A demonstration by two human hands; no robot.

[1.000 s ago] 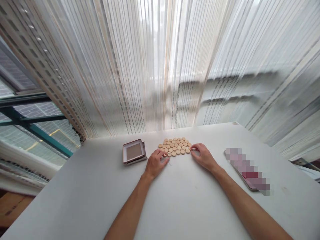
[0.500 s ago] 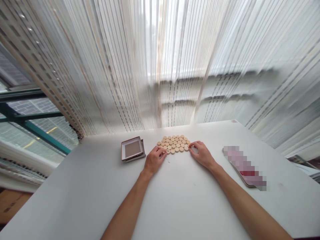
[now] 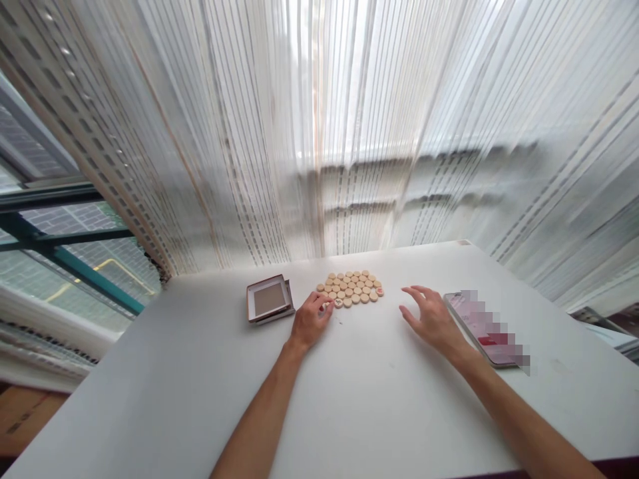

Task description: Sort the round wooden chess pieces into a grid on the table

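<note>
"Discs, pale, round and wood-coloured (image 3: pixel 349 291): where are they?"

"Packed in staggered rows on the white table (image 3: pixel 359 392), near its far edge. One red-marked disc (image 3: pixel 380 291) lies at the right end."

"And the hands?"

"The left hand (image 3: pixel 312 319) is at the cluster's near left corner; whether its fingertips clamp a disc, I can't tell. The right hand (image 3: pixel 430 319), well clear of the discs, has thumb and fingers apart."

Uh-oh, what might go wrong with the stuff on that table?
The round pieces sit close together, so the left hand, at their near left corner, might nudge several crooked. The right hand, fingers spread, is close to a flat pink thing and might bump it.
</note>
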